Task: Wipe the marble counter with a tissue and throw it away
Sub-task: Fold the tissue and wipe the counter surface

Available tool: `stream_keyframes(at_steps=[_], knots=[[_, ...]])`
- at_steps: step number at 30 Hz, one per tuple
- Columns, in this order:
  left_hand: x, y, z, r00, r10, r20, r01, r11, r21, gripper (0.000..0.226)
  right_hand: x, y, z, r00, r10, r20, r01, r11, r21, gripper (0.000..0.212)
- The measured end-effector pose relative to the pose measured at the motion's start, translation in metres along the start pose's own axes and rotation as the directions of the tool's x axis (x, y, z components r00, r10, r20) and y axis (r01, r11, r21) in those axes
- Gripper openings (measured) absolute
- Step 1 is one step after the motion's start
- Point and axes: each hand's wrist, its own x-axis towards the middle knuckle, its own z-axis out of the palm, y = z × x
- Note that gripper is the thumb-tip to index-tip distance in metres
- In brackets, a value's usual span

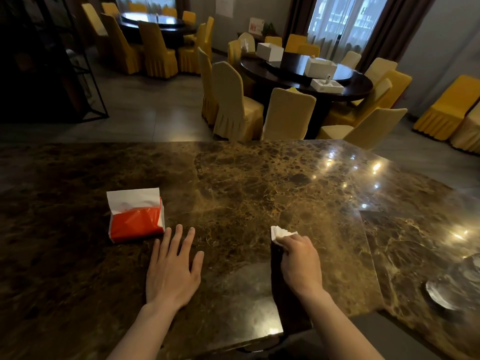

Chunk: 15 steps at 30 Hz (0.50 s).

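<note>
While pinched in the curled fingers of the right hand (pixel 301 258), pokes out on the far-left side of the knuckles as a crumpled wad: tissue (pixel 280 233), pressed to the marble counter (pixel 246 183), no clear long axis. Left hand (pixel 172 268) flat and spread, grasping nothing, just right of and near the orange tissue pack (pixel 135 216). Near counter edge close below the wrists; broad bare marble far and right.

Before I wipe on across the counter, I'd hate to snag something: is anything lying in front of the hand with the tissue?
Nothing visible does. The counter ahead of the right hand and its tissue is bare; the tissue pack sits off to the left, by the left hand.
</note>
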Motion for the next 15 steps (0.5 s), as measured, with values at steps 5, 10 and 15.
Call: stream_keyframes(at_steps=[5, 10, 15], knots=[[-0.011, -0.028, -0.01, 1.0, -0.002, 0.001, 0.002, 0.997, 0.081, 0.08, -0.009, -0.008, 0.014, 1.0, -0.008, -0.017, 0.009, 1.0, 0.013, 0.046], [-0.018, -0.044, -0.003, 0.999, -0.039, 0.014, 0.038, 0.993, 0.115, 0.087, -0.02, -0.037, 0.023, 0.998, -0.058, 0.014, 0.057, 0.997, 0.053, 0.049], [-0.017, -0.046, 0.004, 0.999, -0.039, -0.001, 0.039, 0.987, 0.153, 0.084, -0.047, -0.081, 0.036, 0.975, -0.218, 0.042, 0.21, 0.967, 0.143, 0.046]])
